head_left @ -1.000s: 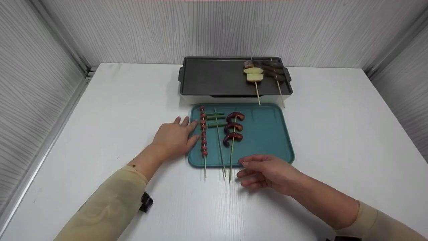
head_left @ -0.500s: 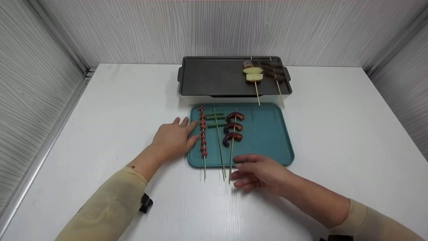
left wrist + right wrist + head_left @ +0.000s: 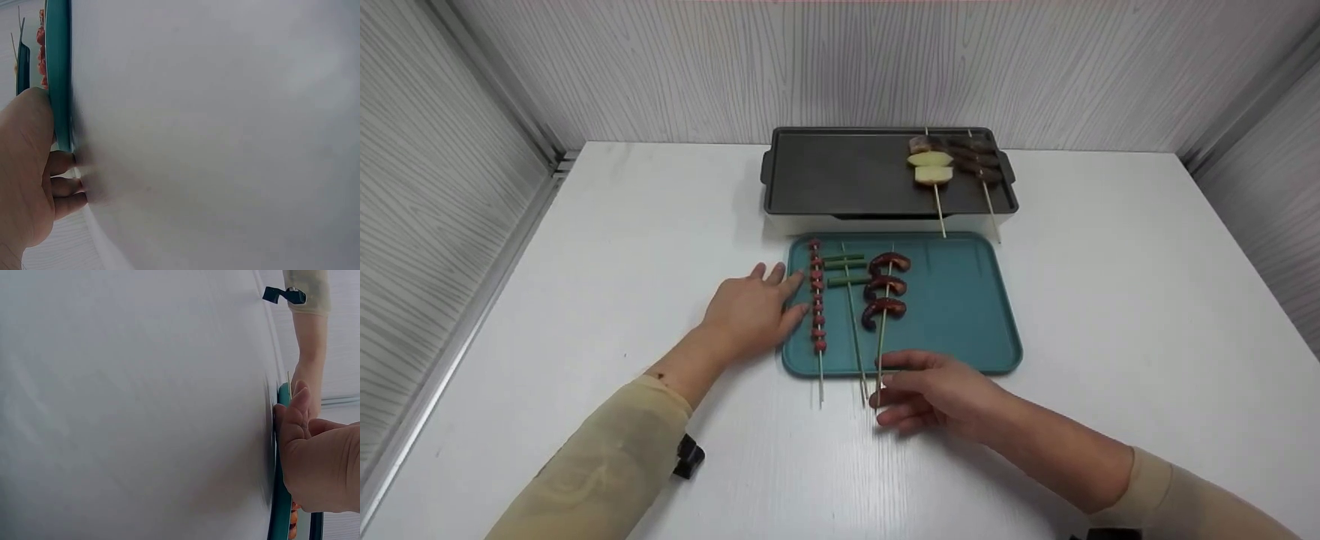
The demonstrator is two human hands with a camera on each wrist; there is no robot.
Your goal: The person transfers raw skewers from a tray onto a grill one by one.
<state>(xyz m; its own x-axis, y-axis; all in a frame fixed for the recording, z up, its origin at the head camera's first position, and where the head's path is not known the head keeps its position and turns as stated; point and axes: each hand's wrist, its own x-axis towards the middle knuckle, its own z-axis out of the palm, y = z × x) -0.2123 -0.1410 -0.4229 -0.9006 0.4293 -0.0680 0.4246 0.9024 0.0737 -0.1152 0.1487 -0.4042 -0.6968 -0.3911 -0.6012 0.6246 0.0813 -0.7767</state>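
Note:
In the head view a teal tray (image 3: 952, 322) bears three skewers. Small red balls run along the left skewer (image 3: 819, 320); the middle skewer (image 3: 851, 282) carries short green stalks. Dark red curled pieces are threaded on the right skewer (image 3: 885, 307), its bare stick reaching over the tray's front edge. My right hand (image 3: 934, 390) is at that stick's lower end, thumb and index fingertips right beside it, fingers loosely bent and spread. My left hand (image 3: 754, 311) rests at the tray's left rim with fingers extended; the left wrist view shows its fingertips (image 3: 70, 185) beside the rim.
Behind the tray stands a black griddle (image 3: 840, 172) on a white base. At its right lie a skewer with pale yellow pieces (image 3: 932, 174) and a skewer of dark brown meat (image 3: 979, 161), sticks jutting over the front. White table (image 3: 1110, 300) surrounds them; grained panels enclose it.
My right hand has moved left, from beside the right skewer's stick up to it. My left hand stays at the tray rim, and the skewers lie as before.

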